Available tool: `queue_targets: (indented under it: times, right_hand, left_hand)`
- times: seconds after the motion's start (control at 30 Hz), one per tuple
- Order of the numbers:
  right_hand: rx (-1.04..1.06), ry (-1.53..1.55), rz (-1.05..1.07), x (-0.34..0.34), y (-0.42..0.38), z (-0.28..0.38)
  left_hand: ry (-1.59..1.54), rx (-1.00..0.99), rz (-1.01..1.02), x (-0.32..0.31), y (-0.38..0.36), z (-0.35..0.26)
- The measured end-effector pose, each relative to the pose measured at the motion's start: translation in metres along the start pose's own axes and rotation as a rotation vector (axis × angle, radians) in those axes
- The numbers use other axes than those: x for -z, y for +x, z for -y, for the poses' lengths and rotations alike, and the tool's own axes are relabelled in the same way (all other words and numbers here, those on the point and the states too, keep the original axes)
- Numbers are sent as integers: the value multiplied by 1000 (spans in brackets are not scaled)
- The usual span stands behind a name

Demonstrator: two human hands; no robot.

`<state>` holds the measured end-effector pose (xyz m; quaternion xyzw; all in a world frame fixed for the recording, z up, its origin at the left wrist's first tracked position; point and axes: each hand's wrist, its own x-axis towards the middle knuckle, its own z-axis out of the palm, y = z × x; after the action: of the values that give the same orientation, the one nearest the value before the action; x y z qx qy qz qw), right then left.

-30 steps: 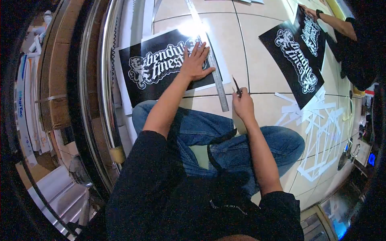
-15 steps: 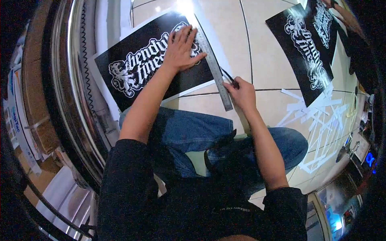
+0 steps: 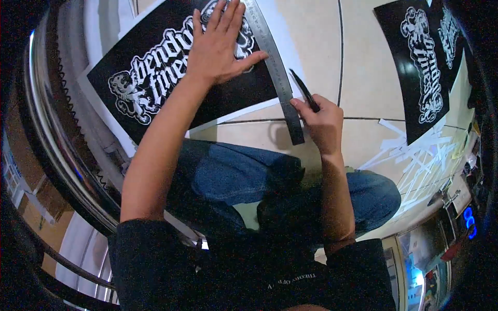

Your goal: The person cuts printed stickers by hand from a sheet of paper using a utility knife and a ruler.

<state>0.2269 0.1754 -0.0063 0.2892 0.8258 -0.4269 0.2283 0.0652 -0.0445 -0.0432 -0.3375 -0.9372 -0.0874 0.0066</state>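
Far left: a chrome bar (image 3: 72,173) runs down the frame. Just right of it, from upper left to upper centre, lies the black "bendy" lettered print (image 3: 168,54), white margins showing, on the floor tiles (image 3: 315,62).

Upper centre: your left hand (image 3: 215,57) lies flat on the print, palm down, fingers spread wide, thumb reaching out to the steel ruler (image 3: 284,96). The ruler follows the print's right-hand edge; its lower end runs past the paper onto tile. Judgement: the thumb seems to be the ruler's main hold, so the lower end could pivot. Share your weight between print and ruler, and keep your fingertips back from the ruler's right edge.

Centre: a slim black cutter (image 3: 305,92), probably a craft knife, points up the frame beside the ruler. Your right hand (image 3: 322,122) grips it, fingers curled in, thumb close by the ruler's edge. Cannot tell whether the tip meets the paper. Advice: keep the blade flush to the steel, upright, with light, even pressure; tuck that thumb clear.

Right: white paper strips (image 3: 415,160) lie in a loose heap. Upper right: a second lettered print (image 3: 426,67), well apart from your hands.
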Motion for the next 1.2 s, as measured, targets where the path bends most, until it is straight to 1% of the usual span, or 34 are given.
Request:
queue_targets:
  times: [0.07,0.13,0.2,0.23,0.33,0.43,0.57,0.8,0.93,1.13,1.2]
  right_hand:
    - [62,76,-40,-3,0,-5]
    - [45,68,-27,0,-2,1]
    - [41,70,-42,-1,-2,2]
    - [47,13,-33,-2,0,-3]
    - [37,83,-30,-3,-1,-2]
    - [88,72,-59,-5,-1,-6]
    - [44,55,-29,-3,0,-3]
    - [70,40,-16,1,-1,-1]
    - [109,13,-25,0,0,-4]
    - [60,34,-1,1,-2,0]
    - [71,40,-5,0,-1,-3]
  left_hand:
    - [29,-15,14,0,0,0]
    - [86,70,184,12,5,-4]
    - [116,65,234,12,4,-4]
    - [141,60,222,9,4,-3]
    - [138,66,223,10,5,-5]
    - [161,63,206,8,4,-4]
    - [152,68,225,9,5,-3]
    - [191,69,216,7,4,-4]
    - [185,88,230,8,4,-5]
    - [177,89,223,9,3,-5]
    - [118,96,212,10,3,-6]
